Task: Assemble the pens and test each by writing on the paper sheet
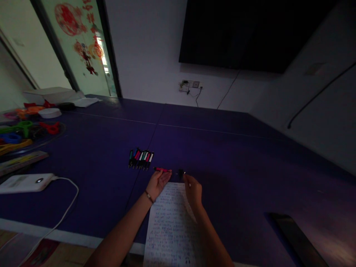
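Just beyond the far edge of the written sheet point(172, 222), the left hand point(158, 183) is holding a pink pen point(164, 170), its fingers grasping the barrel lightly with the palm turning partly up. Over the sheet's far right corner, the fingers of the right hand point(194, 189) appear to be pinching a small dark piece point(181, 172). A tiny pale speck point(176, 173) is showing between the hands, too small to identify.

That light hold could be the weak point: if the left fingers are loosening, the pen could be rolling away across the smooth-looking worktop point(230, 163) beyond the sheet. The dark piece is offering little to grip, so a slip could be sending it onto the sheet or past its far edge. Dim light could be making a dropped part hard to find. The right forearm is lying over the sheet's right side, and its movement could be dragging or creasing the paper.

The pen's long axis is running left to right, nearly parallel to the sheet's far edge, its blackish end pointing left and its pink end pointing towards the dark piece. Which end is the writing tip, I cannot tell.
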Tool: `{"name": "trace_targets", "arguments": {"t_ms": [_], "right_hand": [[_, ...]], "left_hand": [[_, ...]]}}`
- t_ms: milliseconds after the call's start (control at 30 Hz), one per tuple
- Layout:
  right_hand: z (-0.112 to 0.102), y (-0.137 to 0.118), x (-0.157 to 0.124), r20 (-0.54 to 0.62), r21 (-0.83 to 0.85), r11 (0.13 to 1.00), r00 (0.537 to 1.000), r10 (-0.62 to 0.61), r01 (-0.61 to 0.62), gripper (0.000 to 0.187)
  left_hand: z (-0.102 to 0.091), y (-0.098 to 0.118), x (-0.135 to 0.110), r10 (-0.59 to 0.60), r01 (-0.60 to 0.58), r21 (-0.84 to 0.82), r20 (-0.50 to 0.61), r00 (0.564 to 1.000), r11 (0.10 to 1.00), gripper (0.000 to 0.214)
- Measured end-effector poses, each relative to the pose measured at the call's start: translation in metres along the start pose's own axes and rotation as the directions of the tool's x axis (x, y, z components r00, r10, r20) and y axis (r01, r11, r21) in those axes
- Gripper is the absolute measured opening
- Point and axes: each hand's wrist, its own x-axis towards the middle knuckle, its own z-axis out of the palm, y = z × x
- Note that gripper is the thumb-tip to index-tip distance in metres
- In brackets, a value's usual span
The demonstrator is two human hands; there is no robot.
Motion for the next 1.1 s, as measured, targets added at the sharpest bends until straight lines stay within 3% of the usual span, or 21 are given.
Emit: {"name": "trace_targets", "arguments": {"t_ms": [100,167,467,667,733,900,1100], "right_hand": [[0.008,0.005,0.0,0.008,-0.283,0.951,0.992,-0.123,0.12,0.026],[0.014,0.005,-0.001,0.012,-0.395,0.909,0.99,-0.144,0.136,0.027],[0.022,0.005,-0.005,0.055,-0.468,0.865,0.983,-0.176,0.181,0.03],[0.023,0.007,-0.006,0.153,-0.396,0.892,0.974,-0.17,0.217,0.03],[0.022,0.008,-0.006,0.104,-0.313,0.93,0.98,-0.169,0.194,0.031],[0.017,0.013,-0.005,-0.152,0.008,0.99,0.979,-0.139,0.142,0.03],[0.013,0.01,-0.006,-0.196,0.094,0.974,0.963,-0.186,0.207,0.028]], "left_hand": [[-0.001,0.005,0.003,-0.004,-0.002,-0.124,-0.049,0.999,0.992,0.014],[-0.001,0.007,0.003,-0.016,0.008,-0.16,-0.049,0.999,0.987,0.016],[-0.001,0.005,0.002,-0.006,-0.008,-0.185,-0.074,0.997,0.983,0.013],[0.001,0.005,0.001,0.009,-0.023,-0.167,-0.082,0.997,0.986,0.012],[0.001,0.004,0.0,0.009,-0.022,-0.153,-0.087,0.996,0.988,0.011],[0.001,0.002,0.001,0.061,-0.066,-0.077,-0.07,0.996,0.995,0.007],[0.003,0.0,-0.001,0.065,-0.065,0.002,-0.016,0.998,0.998,0.009]]}}
